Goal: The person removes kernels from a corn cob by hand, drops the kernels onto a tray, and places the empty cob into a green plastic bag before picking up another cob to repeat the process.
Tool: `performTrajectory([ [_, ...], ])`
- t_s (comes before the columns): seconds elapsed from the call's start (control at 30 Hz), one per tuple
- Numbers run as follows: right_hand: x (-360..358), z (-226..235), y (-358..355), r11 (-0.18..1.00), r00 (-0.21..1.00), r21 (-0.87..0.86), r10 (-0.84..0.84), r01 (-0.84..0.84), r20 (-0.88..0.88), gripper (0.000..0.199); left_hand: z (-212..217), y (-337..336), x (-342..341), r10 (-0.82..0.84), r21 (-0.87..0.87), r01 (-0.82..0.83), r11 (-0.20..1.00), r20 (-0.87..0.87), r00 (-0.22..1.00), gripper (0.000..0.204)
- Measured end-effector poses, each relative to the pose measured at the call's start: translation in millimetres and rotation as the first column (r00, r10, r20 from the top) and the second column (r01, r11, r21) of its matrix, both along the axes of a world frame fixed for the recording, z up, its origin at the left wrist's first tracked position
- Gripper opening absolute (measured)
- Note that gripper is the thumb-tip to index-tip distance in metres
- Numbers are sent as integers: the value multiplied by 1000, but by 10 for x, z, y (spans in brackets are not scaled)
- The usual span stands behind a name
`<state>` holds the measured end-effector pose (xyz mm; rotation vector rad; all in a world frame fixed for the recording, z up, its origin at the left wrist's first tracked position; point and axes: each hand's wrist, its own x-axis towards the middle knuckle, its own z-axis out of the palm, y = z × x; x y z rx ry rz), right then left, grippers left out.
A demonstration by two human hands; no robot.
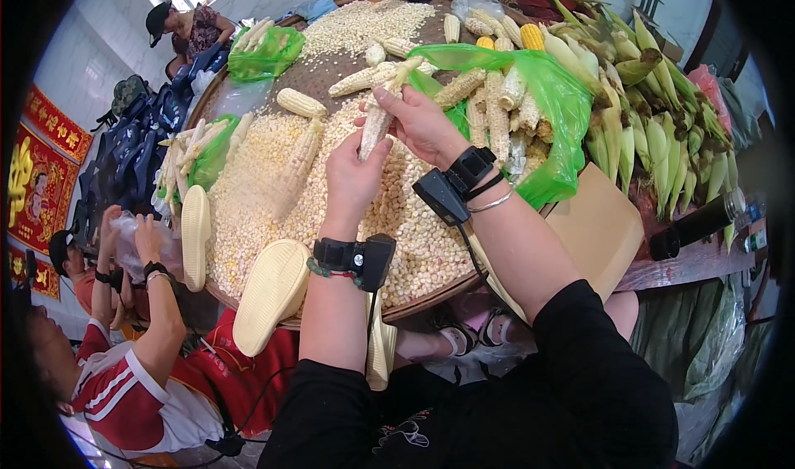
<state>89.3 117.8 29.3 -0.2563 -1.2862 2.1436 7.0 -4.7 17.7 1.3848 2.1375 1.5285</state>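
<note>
Gripping a pale, mostly stripped corn cob (pixel 377 125) just above the centre of the frame, both hands closed on it: left hand (pixel 354 177) wrapping the lower end with fingers curled and thumb pressing against the cob's side, right hand (pixel 418 125) clasping the upper part, fingers folded around it and thumb tip resting near the top. Holding the cob nearly upright, slightly tilted, over a broad mound of loose kernels (pixel 273 192), small, cream-coloured and pebbly. Filling a large round woven tray (pixel 414 307), shallow and brown at the rim, that mound is spreading across the middle of the picture. Wearing black wrist straps with boxy black units on both forearms, plus a thin metal bangle on the right. Lying bumpy and dry in a glossy green plastic bag (pixel 555 105) in the upper right, more bare cobs; stacking beyond it along the right edge, unhusked ears (pixel 654 138) with smooth yellow-green leaves. Resting on the tray's lower left rim, two ridged cream slippers (pixel 269 291). Sitting at the lower left, another person in a red and white shirt (pixel 124 394), hands raised around a clear bag.
</note>
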Motion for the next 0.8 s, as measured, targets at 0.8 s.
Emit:
performTrajectory([
  [0.8,20,72,-10,989,975,-91,99,-119,-199,38,-11,2,-43,-44,75,34,997,137,990,21],
])
